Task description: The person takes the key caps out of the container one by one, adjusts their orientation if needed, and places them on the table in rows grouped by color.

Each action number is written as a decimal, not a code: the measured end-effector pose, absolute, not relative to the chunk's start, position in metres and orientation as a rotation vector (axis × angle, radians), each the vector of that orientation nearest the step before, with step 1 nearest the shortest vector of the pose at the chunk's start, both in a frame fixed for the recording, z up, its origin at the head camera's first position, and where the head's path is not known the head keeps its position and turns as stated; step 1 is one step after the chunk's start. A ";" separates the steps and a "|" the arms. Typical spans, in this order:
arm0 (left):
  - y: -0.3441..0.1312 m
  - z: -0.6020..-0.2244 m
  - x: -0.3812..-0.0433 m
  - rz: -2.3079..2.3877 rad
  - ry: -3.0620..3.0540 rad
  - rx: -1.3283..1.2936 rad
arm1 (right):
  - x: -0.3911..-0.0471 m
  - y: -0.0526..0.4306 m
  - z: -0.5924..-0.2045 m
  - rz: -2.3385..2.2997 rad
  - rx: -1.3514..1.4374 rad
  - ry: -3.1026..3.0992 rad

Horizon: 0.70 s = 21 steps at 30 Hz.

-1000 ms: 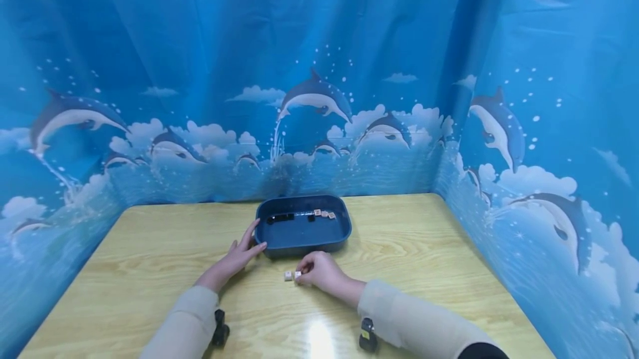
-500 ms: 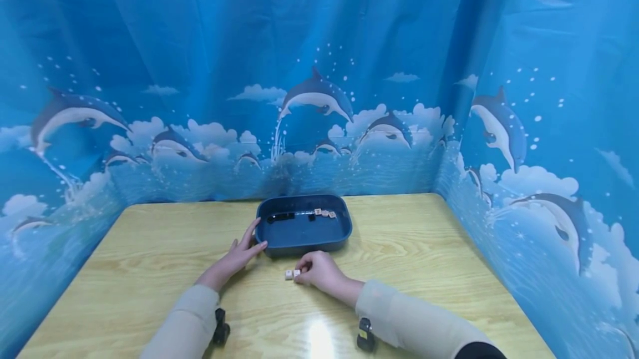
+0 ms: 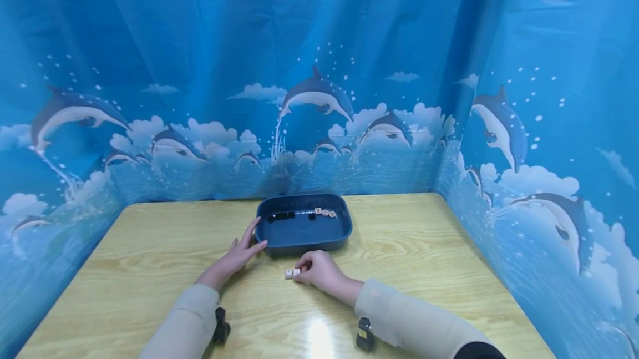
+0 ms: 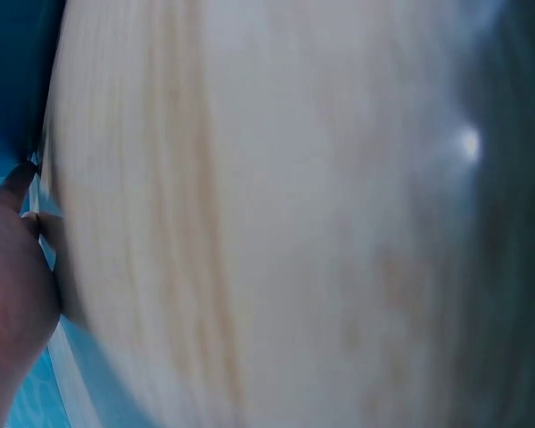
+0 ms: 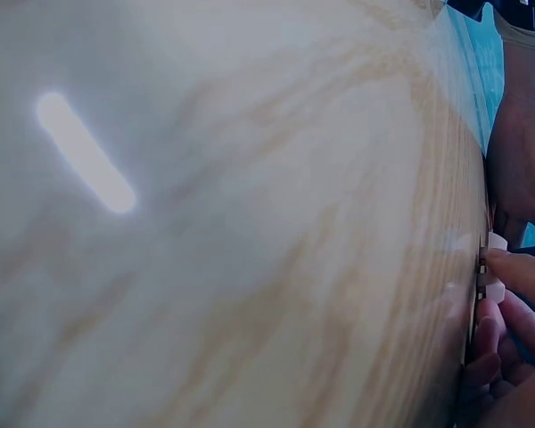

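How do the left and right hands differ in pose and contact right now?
Fingers: the left hand has thumb and fingers spread and extended; the right hand has its fingers curled in.
Contact: the left hand rests against the left side of the blue tray; the right hand pinches a white cube on the table, in front of the tray.
Shared: both are bare and come out of pale sleeves.
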<state>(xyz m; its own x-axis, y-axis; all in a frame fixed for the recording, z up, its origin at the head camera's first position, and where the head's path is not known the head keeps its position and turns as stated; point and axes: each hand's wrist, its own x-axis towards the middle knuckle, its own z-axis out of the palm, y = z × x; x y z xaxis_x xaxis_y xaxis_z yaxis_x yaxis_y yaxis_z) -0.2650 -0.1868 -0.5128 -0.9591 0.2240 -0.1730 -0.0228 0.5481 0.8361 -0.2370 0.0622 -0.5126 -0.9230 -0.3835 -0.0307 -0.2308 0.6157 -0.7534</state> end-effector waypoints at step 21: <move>-0.189 -0.517 -0.268 1.372 2.535 0.210 | -0.233 0.094 -0.481 -1.248 -0.809 2.374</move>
